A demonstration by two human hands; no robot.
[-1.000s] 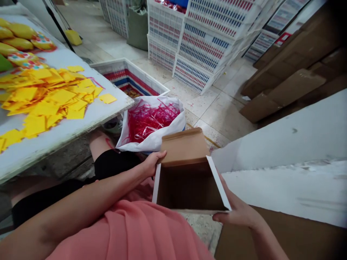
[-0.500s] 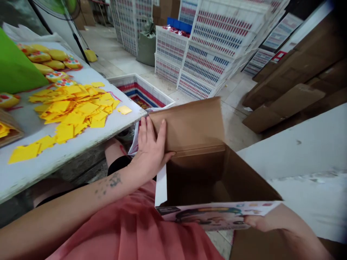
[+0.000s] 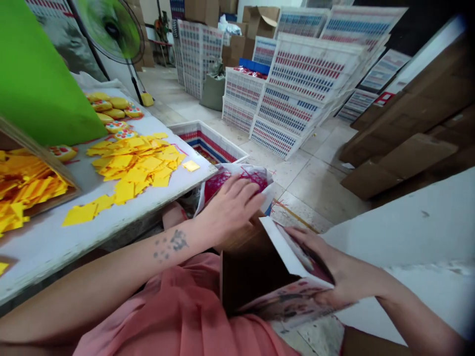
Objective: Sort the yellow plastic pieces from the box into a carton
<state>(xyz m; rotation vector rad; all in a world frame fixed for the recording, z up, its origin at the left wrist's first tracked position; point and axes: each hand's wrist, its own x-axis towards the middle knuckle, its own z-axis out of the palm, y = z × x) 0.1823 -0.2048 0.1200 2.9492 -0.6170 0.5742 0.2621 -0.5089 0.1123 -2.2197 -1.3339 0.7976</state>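
An open cardboard box (image 3: 256,269) with a printed white outside rests on my lap, its brown inside dark. My right hand (image 3: 334,269) grips the box's right corner, thumb on the printed side and fingers over the white edge. My left hand (image 3: 235,207) is over the far left edge of the box, fingers bent and slightly apart, with a brown flap partly under it. Many yellow squares (image 3: 137,160) lie in a loose pile on the white table (image 3: 156,205) to the left.
A cardboard bin (image 3: 72,183) of yellow pieces and yellow plush shapes (image 3: 118,103) are on the table. Beyond it are a bag of red strands (image 3: 256,178), an open crate (image 3: 237,153), stacked crates (image 3: 293,89) and a fan (image 3: 111,29). Flattened cartons (image 3: 393,163) lean at right.
The view has shifted left. The box has turned, and its upright flap is now folded down near my left hand. My right hand has moved up along the box's side to its corner.
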